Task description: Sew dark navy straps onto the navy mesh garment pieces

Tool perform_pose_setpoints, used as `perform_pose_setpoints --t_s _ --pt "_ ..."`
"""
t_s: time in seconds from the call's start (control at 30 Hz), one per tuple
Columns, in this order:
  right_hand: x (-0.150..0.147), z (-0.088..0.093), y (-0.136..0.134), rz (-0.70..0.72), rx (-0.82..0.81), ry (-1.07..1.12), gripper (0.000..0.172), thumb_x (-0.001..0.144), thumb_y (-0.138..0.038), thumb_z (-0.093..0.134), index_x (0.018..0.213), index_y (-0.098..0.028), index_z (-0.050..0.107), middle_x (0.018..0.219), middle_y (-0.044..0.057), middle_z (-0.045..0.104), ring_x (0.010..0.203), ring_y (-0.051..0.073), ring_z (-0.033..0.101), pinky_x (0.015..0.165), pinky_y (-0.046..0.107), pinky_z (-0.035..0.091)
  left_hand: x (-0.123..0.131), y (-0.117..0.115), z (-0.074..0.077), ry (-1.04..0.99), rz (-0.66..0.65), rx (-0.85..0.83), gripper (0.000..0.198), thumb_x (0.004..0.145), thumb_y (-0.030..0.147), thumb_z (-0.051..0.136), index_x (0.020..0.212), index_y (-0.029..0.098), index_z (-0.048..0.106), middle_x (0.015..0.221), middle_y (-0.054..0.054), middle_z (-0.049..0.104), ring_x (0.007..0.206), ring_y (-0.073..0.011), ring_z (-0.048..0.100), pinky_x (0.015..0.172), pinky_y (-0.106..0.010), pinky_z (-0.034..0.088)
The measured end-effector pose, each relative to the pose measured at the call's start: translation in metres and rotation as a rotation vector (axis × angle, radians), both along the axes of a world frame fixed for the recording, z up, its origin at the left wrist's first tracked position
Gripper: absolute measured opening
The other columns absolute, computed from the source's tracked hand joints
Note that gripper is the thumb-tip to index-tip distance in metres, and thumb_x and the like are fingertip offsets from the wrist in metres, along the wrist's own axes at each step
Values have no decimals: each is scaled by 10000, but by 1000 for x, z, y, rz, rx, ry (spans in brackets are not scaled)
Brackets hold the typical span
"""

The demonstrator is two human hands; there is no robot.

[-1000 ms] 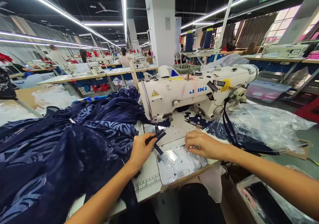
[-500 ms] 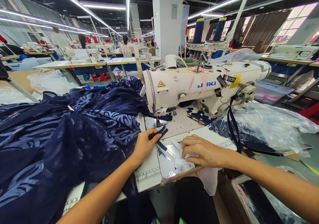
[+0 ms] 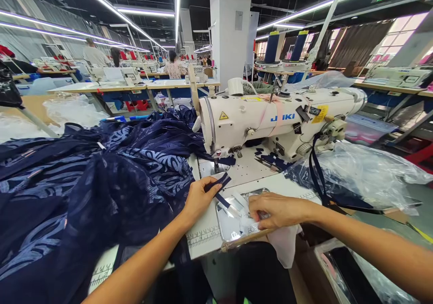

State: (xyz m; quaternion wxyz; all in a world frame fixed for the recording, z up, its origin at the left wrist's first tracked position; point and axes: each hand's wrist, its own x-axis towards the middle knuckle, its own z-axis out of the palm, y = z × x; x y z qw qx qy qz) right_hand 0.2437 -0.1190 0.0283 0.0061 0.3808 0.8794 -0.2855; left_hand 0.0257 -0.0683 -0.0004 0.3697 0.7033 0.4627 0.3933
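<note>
Thumb and finger of the left grip (image 3: 201,199) are pinched on some narrow navy strips (image 3: 224,181). The right grip (image 3: 276,209) is curled down over the labels (image 3: 253,228) in the metal tray (image 3: 229,232); can't tell if it's got one, the fingers hide it. Gotchas imo: the labels overlap, so two could come up together, and a loose pinch on the left could let the strips skew or slip out. As for where stuff sits, the strips poke out past the left fingertips, one end angled up toward the sewing machine (image 3: 241,123), another slanting down over the tray's edge. Labels lie beneath and just left of the right grip. Farther left, heaped navy fabric (image 3: 101,186) spreads over the bench (image 3: 204,220).
</note>
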Motion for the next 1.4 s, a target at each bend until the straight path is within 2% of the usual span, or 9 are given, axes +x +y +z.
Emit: perform_pose_setpoints --t_s 0.17,0.27,0.4,0.57,0.7,0.93,1.2,1.3,1.4 --pt "4 2 -1 -58 6 119 111 699 -107 574 689 -184 494 771 -18 522 742 129 478 695 241 356 -1 -2 0 -34 -3 -16 207 683 353 571 653 160 641 638 -4 614 606 -146 525 591 -228 400" --pt "11 3 4 -243 33 292 47 769 -166 503 740 -189 475 755 -6 558 733 135 515 680 248 381 0 -1 -1 -87 4 -46 215 655 363 596 610 155 632 570 9 577 544 -124 487 532 -213 377" --pt "10 6 12 -429 16 487 61 783 -228 456 734 -193 448 624 -26 540 550 113 495 552 235 392 1 -2 -1 -216 -28 -168 228 608 366 641 592 139 634 555 5 580 521 -113 479 500 -204 362" --pt "-17 9 17 -412 -35 665 134 750 -271 480 824 -180 544 608 -27 540 520 103 456 481 217 359 3 -7 2 -359 -101 -319 262 582 376 690 657 126 664 630 -22 621 578 -126 513 556 -223 390" --pt "-42 3 26 -382 -137 748 143 714 -220 497 851 -185 521 560 -53 547 463 81 401 443 198 293 3 -13 8 -378 -141 -354 284 578 405 717 624 131 660 587 -12 597 535 -112 483 537 -221 370" --pt "-55 3 37 -384 -56 675 192 701 -148 486 888 -190 473 504 -80 518 488 94 435 483 205 313 -1 -21 17 -340 -229 -310 351 671 484 634 638 137 677 616 -26 588 609 -137 483 589 -237 373" --pt "-57 -3 34 -419 24 623 230 715 -166 503 942 -195 482 489 -92 471 504 105 475 522 219 351 1 -20 12 -354 -112 -280 301 597 437 692 605 136 677 577 -14 592 571 -126 456 584 -241 347" --pt "-54 -7 37 -477 -3 715 199 760 -298 503 918 -177 493 500 -80 448 490 105 446 497 224 341 2 -20 10 -414 -47 -298 275 571 415 708 563 144 659 544 -1 573 540 -115 451 557 -234 344" --pt "-51 -8 41 -504 -63 833 290 779 -451 473 781 -166 527 588 -38 485 528 100 439 524 237 351 2 -21 10 -432 -20 -313 259 557 395 713 542 144 649 543 -3 575 529 -113 456 538 -230 344"
